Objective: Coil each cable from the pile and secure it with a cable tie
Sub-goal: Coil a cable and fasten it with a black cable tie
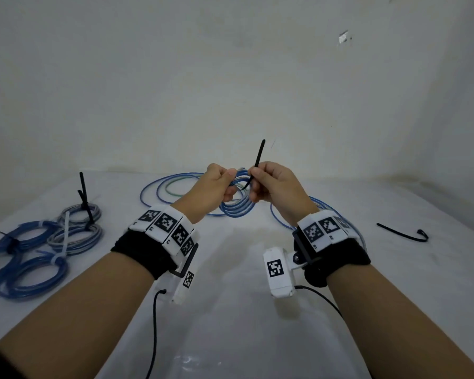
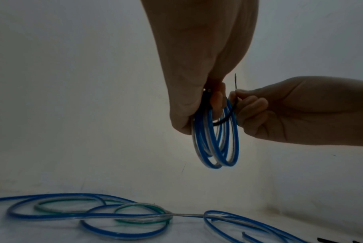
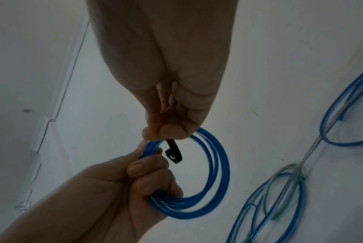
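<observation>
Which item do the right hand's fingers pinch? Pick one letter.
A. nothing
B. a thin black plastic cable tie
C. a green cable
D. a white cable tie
B: the right hand pinches the thin black plastic cable tie beside the coiled blue cable, which the left hand grips.

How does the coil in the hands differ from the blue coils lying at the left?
The held coil hangs above the table, gripped by the left hand; the tied coils lie flat. Its black tie, pinched by the right hand, is not yet closed; theirs are cinched. All are blue cable.
</observation>
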Demonstrator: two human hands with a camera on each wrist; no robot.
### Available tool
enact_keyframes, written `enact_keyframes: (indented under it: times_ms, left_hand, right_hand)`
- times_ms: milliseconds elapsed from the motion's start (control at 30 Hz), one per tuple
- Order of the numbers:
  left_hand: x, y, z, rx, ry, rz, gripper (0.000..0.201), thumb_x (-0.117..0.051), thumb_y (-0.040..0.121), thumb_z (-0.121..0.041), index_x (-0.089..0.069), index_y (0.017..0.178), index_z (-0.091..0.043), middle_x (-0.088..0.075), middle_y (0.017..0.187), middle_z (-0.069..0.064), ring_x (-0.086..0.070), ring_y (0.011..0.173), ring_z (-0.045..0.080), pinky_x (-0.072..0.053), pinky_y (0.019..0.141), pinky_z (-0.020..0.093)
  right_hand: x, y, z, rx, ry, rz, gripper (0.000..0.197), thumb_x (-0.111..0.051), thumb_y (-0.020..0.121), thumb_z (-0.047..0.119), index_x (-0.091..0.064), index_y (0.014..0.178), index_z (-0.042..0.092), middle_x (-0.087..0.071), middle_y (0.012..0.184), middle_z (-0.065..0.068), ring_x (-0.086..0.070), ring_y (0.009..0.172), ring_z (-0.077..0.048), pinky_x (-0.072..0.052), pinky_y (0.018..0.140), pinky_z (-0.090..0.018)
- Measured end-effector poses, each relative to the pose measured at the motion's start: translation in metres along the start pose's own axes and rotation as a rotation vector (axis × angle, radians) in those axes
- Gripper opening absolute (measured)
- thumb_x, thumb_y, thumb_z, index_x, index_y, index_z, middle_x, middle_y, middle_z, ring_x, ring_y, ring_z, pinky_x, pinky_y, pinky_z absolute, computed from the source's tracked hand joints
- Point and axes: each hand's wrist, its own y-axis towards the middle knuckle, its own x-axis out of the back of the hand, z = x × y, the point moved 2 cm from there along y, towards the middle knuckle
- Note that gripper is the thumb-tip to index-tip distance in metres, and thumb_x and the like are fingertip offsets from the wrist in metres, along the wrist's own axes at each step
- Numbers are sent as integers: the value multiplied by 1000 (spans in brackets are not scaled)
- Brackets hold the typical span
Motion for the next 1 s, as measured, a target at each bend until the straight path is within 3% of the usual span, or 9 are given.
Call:
enact_keyframes:
  times_ms: [167, 267, 467, 533, 633, 700, 833, 900, 1000]
  left_hand:
    - [9, 3, 14, 52, 17, -81, 22, -36, 102, -20, -46, 93, -3, -43, 61, 3, -39, 44, 2, -35, 47, 12]
    - [10, 5, 17, 74, 30, -96, 27, -37, 102, -20, -50, 90, 0, -48, 62, 5, -41, 44, 2, -36, 47, 12]
    - [9, 5, 13, 126, -24, -156, 17, -40, 101, -23, -42, 100, -6, -48, 79, 10, -34, 55, 12, -30, 53, 22]
    - [8, 5, 12, 116, -6, -185, 16, -41, 100, -23, -43, 97, -8, -43, 73, 5, -35, 56, 12, -30, 53, 20]
    - [6, 6, 12, 71, 19, -244, 13, -45, 99, -20, -45, 90, -10, -44, 68, 1, -38, 55, 10, -33, 46, 12]
    - [3, 7, 15, 39, -9, -271, 13, -49, 97, -18, -46, 85, -15, -49, 75, 1, -41, 57, 10, -37, 53, 16]
    - [0, 6, 20, -1, -62, -318, 14, -55, 93, -15, -46, 87, -22, -55, 83, 4, -45, 63, 10, -37, 64, 24]
    - [0, 6, 21, -15, -58, -335, 15, -55, 93, -13, -48, 86, -23, -55, 79, 0, -46, 62, 9, -37, 63, 24]
    - [1, 6, 21, -36, -39, -364, 16, -54, 94, -11, -50, 82, -23, -55, 77, -4, -48, 63, 6, -38, 63, 20]
  right_hand:
    - [-6, 2, 0, 65, 131, 11, 14, -41, 99, 6, -52, 90, 7, -60, 66, -6, -66, 64, -18, -57, 67, -29]
    - [-9, 0, -2, 65, 175, 51, 12, -39, 99, 6, -50, 93, 6, -63, 76, -13, -68, 78, -25, -57, 79, -34]
    - [-6, -3, -7, 86, 182, 78, 14, -38, 100, 7, -51, 96, 8, -68, 83, -12, -67, 92, -30, -53, 91, -37]
    - [-6, -4, -7, 77, 140, 71, 18, -38, 101, 13, -54, 95, 9, -66, 80, -10, -66, 90, -29, -52, 88, -38]
    - [-8, -4, -5, 82, 54, -19, 29, -39, 101, 23, -59, 84, 12, -54, 64, -4, -57, 62, -18, -50, 67, -30]
    - [-9, -3, -5, 93, 20, -99, 30, -45, 99, 24, -61, 77, 12, -50, 58, -2, -48, 54, -14, -44, 58, -25]
    - [-10, -3, -3, 62, 146, -118, 8, -54, 94, 9, -60, 87, 10, -55, 69, -11, -50, 51, -11, -47, 55, -24]
    - [-10, -3, -2, 36, 143, -119, 7, -54, 93, 6, -58, 91, 11, -56, 74, -15, -50, 48, -11, -46, 53, -24]
    - [-12, -3, -4, 2, 105, -111, 13, -53, 94, 12, -58, 83, 9, -55, 70, -9, -45, 46, -11, -40, 51, -24]
